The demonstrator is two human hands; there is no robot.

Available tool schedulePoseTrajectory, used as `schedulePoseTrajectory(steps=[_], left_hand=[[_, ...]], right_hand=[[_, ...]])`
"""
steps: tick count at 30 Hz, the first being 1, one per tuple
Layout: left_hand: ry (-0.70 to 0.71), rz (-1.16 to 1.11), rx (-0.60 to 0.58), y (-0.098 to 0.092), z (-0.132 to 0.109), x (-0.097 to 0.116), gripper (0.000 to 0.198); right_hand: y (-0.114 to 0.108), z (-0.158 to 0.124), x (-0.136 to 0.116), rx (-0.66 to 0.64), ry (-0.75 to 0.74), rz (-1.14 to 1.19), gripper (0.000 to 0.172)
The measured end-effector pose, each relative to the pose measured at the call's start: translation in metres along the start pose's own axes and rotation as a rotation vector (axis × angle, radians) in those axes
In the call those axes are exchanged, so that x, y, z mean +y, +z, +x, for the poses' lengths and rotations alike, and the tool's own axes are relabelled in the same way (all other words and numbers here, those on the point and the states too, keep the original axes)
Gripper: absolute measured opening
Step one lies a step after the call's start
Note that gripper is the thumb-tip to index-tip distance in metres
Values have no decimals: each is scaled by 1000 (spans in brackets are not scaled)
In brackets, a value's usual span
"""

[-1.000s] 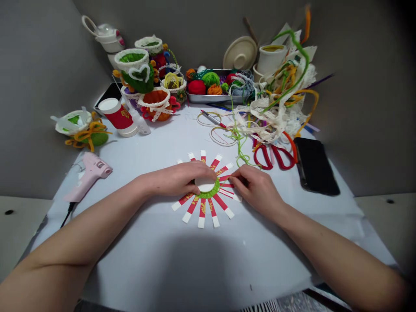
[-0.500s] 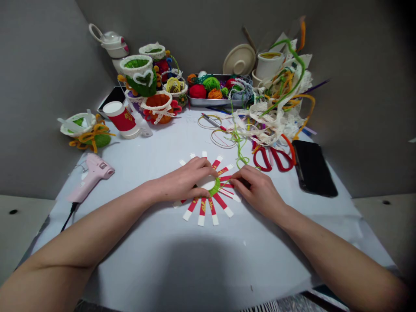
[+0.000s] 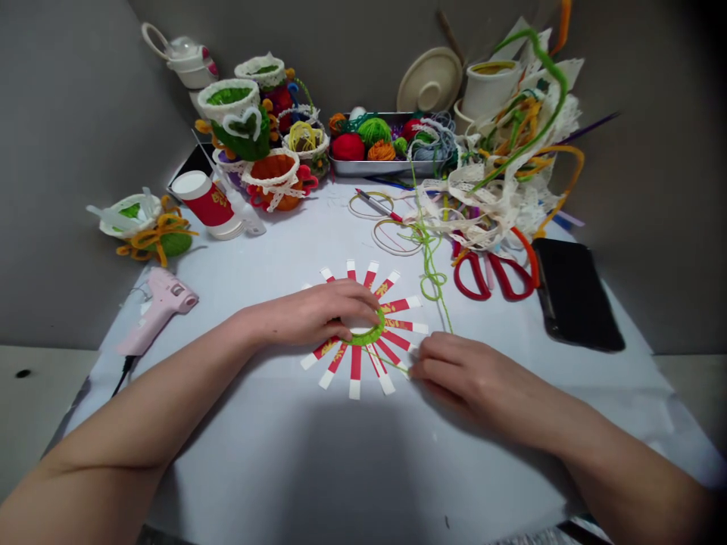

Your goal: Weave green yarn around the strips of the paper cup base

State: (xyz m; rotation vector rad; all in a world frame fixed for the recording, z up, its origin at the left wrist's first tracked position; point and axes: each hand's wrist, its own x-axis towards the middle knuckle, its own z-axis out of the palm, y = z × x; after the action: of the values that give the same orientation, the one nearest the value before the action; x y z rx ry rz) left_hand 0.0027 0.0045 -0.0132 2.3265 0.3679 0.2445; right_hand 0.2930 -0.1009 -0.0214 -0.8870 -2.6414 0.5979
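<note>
A paper cup cut into flat red-and-white strips (image 3: 355,375) lies splayed like a sunburst on the white table cover (image 3: 273,454), with green yarn (image 3: 368,335) wound round its base ring. My left hand (image 3: 310,314) rests over the cup's centre, fingers curled against the ring. My right hand (image 3: 460,371) sits at the lower right strip ends, its fingertips pinching a thin strand of the green yarn. That strand runs from the ring to my fingers. The strips under my left palm are hidden.
A loose green yarn tangle (image 3: 432,280) trails from a lace and pipe-cleaner heap (image 3: 505,178). Red-handled scissors (image 3: 491,276) and a black phone (image 3: 576,295) lie right. A pink glue gun (image 3: 159,310) lies left. Yarn-filled cups and a metal tray (image 3: 386,168) stand behind.
My right hand has moved down and right, away from the ring, drawing the green strand out to the strip ends. My left hand has shifted slightly, showing more of the green ring.
</note>
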Motion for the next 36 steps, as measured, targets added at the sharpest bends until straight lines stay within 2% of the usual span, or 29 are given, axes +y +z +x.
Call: schedulePoseTrajectory(steps=[4,7,13,18,24,30,36], left_hand=[[0,1,12,0,1,1,37],[-13,3,6,0,1,1,37],[-18,11,-10,0,-1,-2,40],[-11,17,-14,0,-1,-3,40],[-7,31,-18,1,-1,-4,41],[2,57,-13,1,1,5,28],[-61,163,113,14,7,9,12]], right_hand=[[-2,-2,-10,-78,7,-43,33],[0,-4,-15,-86,3,-67,36],[0,-4,-6,54,56,-191,31],[5,5,12,146,132,-87,23],[23,24,27,404,376,-81,21],[32,31,30,406,443,-36,17],[31,31,30,419,452,-19,16]])
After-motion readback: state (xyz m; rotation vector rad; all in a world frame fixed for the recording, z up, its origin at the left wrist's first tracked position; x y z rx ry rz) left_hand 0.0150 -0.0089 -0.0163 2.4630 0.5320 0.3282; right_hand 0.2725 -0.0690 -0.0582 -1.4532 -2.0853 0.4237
